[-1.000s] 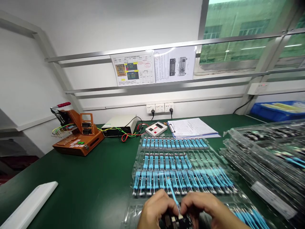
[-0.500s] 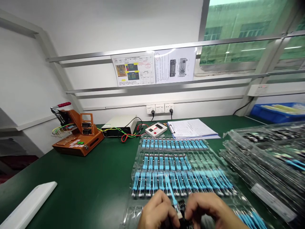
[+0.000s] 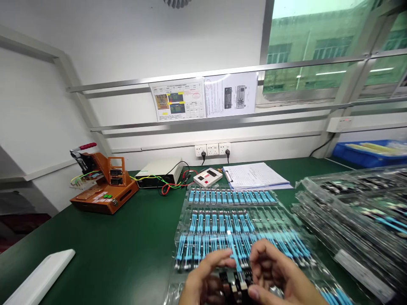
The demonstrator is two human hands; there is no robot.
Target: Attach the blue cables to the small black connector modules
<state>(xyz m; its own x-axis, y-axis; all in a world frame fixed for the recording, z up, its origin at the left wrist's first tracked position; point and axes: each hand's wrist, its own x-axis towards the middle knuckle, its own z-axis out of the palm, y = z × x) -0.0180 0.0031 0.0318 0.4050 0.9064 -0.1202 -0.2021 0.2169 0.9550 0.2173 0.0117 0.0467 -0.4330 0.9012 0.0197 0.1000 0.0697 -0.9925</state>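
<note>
Two bare hands, the left hand (image 3: 206,277) and the right hand (image 3: 273,271), curve around one small dark circuit board (image 3: 235,281) above the near edge of a clear plastic tray (image 3: 171,292). Fingers are partly open; pinching cannot be told. One blue cable (image 3: 235,254) rises from the board over the tray's blue cable rows (image 3: 219,222). Stacked trays (image 3: 349,207) lie at the right edge of the green bench (image 3: 111,237); an orange test fixture (image 3: 104,186) stands near the far left edge.
</note>
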